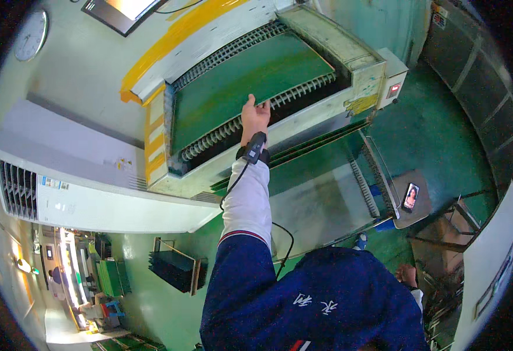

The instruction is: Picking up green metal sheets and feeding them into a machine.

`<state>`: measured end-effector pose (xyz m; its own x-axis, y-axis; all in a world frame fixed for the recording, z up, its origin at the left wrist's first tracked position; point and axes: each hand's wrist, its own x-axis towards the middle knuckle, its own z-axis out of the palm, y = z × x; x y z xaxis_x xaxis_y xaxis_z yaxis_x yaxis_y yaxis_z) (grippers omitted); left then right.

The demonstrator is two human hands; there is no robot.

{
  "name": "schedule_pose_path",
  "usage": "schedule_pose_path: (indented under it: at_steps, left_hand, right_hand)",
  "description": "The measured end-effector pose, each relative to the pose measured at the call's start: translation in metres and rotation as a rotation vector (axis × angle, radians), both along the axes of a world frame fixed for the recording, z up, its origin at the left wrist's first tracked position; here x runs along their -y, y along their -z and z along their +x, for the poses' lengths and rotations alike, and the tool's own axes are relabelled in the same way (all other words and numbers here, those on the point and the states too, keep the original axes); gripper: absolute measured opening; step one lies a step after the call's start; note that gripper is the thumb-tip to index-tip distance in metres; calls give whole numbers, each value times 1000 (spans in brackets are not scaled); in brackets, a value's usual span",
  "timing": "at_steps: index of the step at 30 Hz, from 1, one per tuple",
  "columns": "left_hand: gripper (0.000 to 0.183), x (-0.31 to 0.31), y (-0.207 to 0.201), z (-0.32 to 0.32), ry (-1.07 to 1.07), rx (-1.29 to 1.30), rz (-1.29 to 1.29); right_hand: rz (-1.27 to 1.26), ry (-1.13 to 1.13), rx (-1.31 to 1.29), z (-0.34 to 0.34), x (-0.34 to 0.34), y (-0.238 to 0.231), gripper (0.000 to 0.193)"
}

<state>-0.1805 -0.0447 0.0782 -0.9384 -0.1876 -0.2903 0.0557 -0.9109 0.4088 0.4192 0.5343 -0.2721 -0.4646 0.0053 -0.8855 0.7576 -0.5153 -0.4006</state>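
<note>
My left hand (256, 119) reaches forward to the near edge of a large flat green panel (250, 79). Its thumb rests on top and its fingers curl at the edge, gripping it. This panel lies over rows of rollers (221, 136) in a long machine trough (309, 120), tilted in my view. On my left wrist sits a black strap with a small device (255, 147) and a cable. Low at my right side hangs my right hand (406, 274), small and partly hidden by my dark blue jacket; its fingers are not clear.
Below the trough, a rack (320, 190) holds several panels. A phone (410, 196) lies on a stool (423, 181) at the right. A white air conditioner (92, 202) stands left. Another panel rack (174, 270) is on the floor; people work far at lower left.
</note>
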Motion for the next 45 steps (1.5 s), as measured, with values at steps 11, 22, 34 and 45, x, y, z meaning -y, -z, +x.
schedule_pose_path:
  at_steps: [11, 22, 34, 45]
  left_hand:
    - [44, 29, -23, -12, 567, 2, -299]
    - [43, 72, -9, -16, 17, 174, -2387]
    - [51, 71, -17, -31, 166, 277, -2511]
    - [56, 82, -20, -49, 179, 283, -2587]
  right_hand:
    - [539, -214, -114, 17, 30, -7, 47]
    - [-116, 94, 75, -62, 35, -23, 26]
    - [-108, 57, 169, -23, 21, 25, 31]
    - [-47, 199, -218, 0, 28, 15, 22]
